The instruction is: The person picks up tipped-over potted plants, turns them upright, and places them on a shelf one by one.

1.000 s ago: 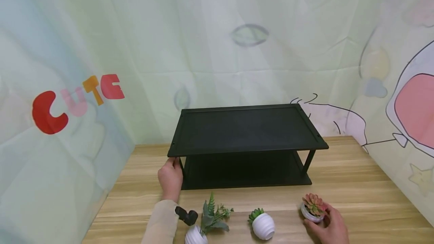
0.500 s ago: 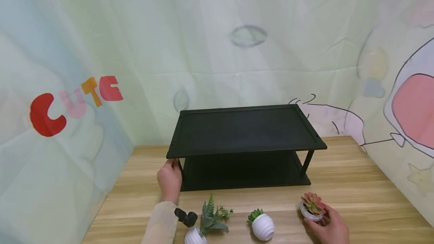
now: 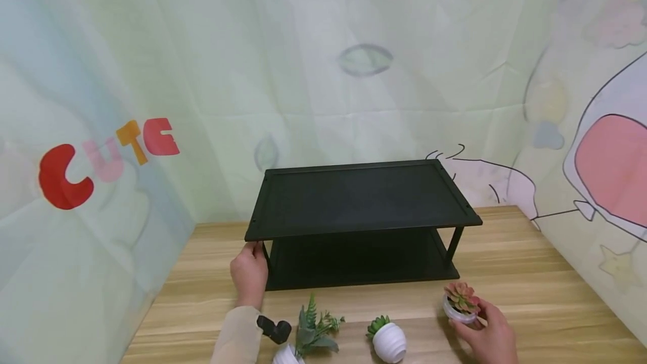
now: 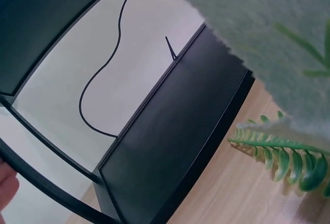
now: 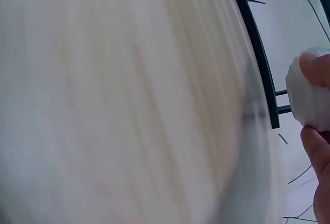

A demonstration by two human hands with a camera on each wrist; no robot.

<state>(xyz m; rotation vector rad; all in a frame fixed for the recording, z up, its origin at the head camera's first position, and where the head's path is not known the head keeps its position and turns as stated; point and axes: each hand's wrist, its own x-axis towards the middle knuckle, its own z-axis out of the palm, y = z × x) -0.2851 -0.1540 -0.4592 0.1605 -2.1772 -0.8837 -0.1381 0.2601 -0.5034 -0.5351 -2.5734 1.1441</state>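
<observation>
A black two-tier shelf [image 3: 354,201] stands on the wooden table. My left hand [image 3: 249,274] is at the shelf's front left post, just under the top board, and its fingers grip there; in the left wrist view only fingertips [image 4: 6,185] show beside the post. On the right, my right hand [image 3: 489,333] pinches a white pot [image 5: 309,92] with a reddish succulent [image 3: 461,297], held in front of the shelf's right corner. The right wrist view has thumb and finger on the pot's sides, with the pot apparently off the table.
A white pot with a green succulent [image 3: 389,342] lies tilted on the wooden table [image 3: 546,296] in front of the shelf. Left of it, a white pot with leafy green stems [image 3: 315,330] lies near my left sleeve [image 3: 235,336]. A printed curtain [image 3: 313,83] hangs behind.
The right hand has moved the reddish succulent slightly up and toward the shelf. The head view has shifted a little. My left hand stays at the post.
</observation>
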